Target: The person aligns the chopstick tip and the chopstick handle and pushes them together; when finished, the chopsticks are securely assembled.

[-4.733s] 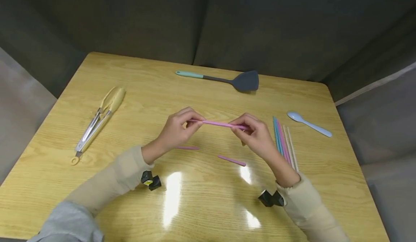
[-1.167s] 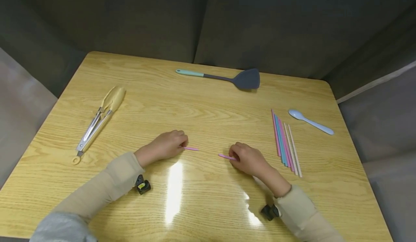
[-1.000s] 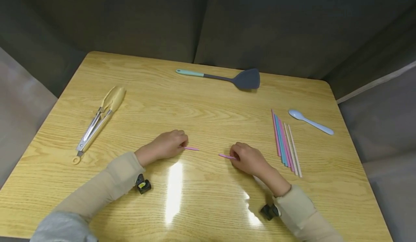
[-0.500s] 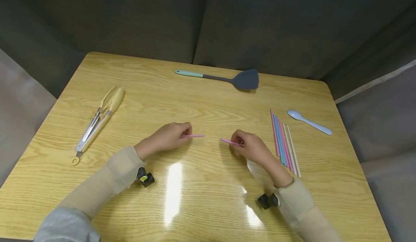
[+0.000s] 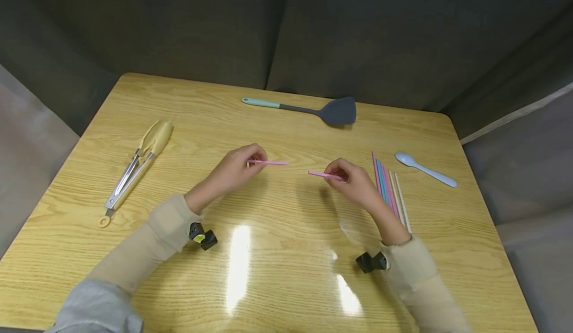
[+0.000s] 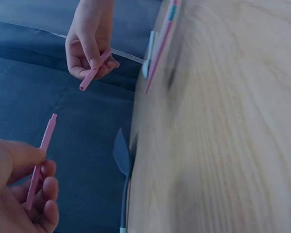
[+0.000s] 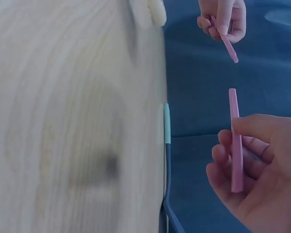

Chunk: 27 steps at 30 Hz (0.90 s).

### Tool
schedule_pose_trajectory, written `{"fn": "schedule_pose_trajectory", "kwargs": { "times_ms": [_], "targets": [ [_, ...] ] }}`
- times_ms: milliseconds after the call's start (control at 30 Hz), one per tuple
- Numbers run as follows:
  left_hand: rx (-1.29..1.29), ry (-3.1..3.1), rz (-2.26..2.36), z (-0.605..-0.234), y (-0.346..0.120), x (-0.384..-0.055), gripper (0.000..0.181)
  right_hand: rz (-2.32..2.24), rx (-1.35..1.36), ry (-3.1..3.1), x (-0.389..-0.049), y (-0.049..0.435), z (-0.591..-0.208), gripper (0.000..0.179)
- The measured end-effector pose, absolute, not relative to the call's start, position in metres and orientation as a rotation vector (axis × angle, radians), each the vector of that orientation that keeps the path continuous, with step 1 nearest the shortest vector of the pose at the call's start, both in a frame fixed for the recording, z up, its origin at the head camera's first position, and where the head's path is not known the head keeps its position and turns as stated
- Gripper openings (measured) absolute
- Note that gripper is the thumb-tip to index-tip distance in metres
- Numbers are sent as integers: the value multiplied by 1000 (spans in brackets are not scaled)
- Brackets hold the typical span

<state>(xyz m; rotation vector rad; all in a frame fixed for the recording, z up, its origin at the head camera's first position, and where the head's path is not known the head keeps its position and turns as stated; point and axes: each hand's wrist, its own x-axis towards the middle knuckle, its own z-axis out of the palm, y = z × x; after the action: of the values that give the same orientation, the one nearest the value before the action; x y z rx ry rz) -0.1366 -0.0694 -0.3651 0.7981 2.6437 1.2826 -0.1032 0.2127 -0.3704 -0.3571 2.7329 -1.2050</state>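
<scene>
My left hand [image 5: 239, 168] pinches a short pink stick piece [image 5: 278, 163] between thumb and fingers. Its free end narrows to a small stepped tip, as the left wrist view shows on that pink piece [image 6: 48, 131]. Facing it, my right hand [image 5: 356, 186] pinches a second short pink stick piece [image 5: 317, 173], square in section. The end of this second piece [image 6: 82, 87] looks hollow in the left wrist view. Both pieces are held above the wooden table [image 5: 286, 283], ends pointing toward each other with a gap between them.
Pink, blue and white long sticks [image 5: 386, 186] lie side by side at the right, partly behind my right hand and forearm. A light blue spoon [image 5: 427, 170] rests beyond them. Along the back lies a spatula [image 5: 337, 112]; tongs [image 5: 134, 171] lie at the left.
Earlier both hands held one long pink stick; a pink stick has since joined the row at right. My hands took the two short pieces from the table and lifted them up and away.
</scene>
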Motion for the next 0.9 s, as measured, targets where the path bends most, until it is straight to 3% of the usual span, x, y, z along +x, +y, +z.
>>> {"fn": "schedule_pose_trajectory", "kwargs": {
  "times_ms": [900],
  "targets": [
    [931, 2599, 1549, -346, -58, -136, 11, -1497, -379, 2631, -107, 202, -334, 15]
  ]
}}
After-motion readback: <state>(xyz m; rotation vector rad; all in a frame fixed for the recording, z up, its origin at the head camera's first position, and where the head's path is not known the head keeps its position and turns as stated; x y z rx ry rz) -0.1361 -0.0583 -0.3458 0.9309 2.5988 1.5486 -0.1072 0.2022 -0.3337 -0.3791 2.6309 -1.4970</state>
